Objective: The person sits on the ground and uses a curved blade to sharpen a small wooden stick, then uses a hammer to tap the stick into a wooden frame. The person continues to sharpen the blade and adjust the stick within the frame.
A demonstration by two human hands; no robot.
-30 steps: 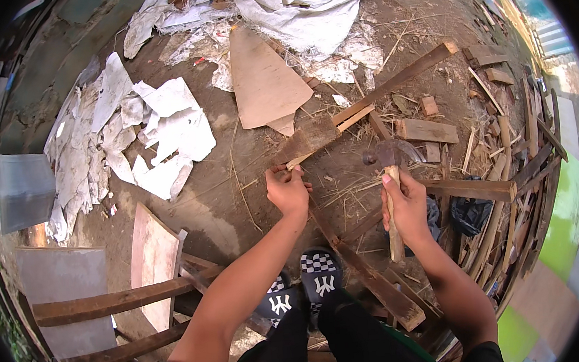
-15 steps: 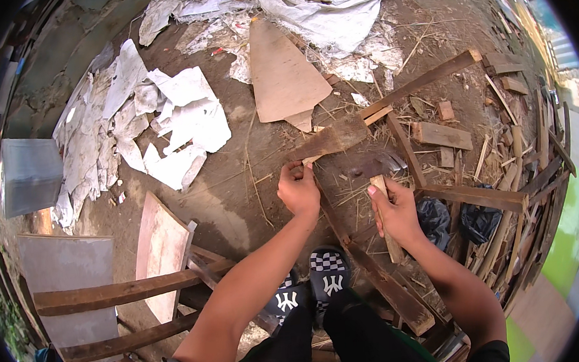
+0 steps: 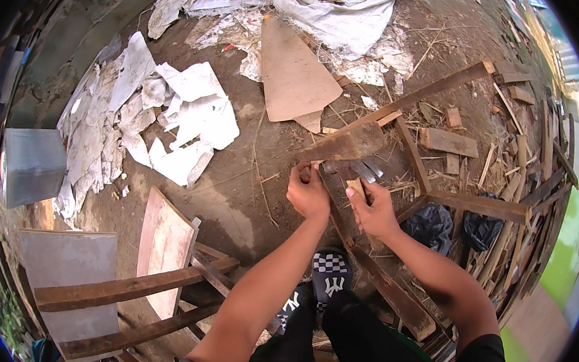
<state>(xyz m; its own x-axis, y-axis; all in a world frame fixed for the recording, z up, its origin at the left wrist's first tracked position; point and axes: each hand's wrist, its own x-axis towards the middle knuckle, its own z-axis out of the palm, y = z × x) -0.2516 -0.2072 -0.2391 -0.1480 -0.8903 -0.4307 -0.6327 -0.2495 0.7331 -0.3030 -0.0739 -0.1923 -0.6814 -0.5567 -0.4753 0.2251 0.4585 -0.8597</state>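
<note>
My right hand (image 3: 375, 209) is wrapped round the wooden handle of a claw hammer (image 3: 365, 171). Its grey metal head lies close to a brown wooden board (image 3: 348, 142), just below the board's near edge. My left hand (image 3: 307, 192) is closed with thumb and fingertips pinched at the left part of that edge. Something small and pale shows at the fingertips, too small to name. The board joins a long wooden bar (image 3: 432, 90) that runs off to the upper right, part of a wooden frame. Another wooden bar (image 3: 385, 279) slopes from beneath my hands toward the lower right.
Offcut blocks (image 3: 448, 141) and black plastic bags (image 3: 429, 228) lie on the right beside piled wood strips. Torn white sheets (image 3: 196, 113) and a tapered brown panel (image 3: 294, 72) cover ground ahead. Wooden rails (image 3: 121, 289) stand at left near a clear plastic box (image 3: 33, 166).
My right hand has brought the hammer left and up, nearer my left hand and the board. My left hand stays pinched at the board's edge. The view has shifted slightly.
</note>
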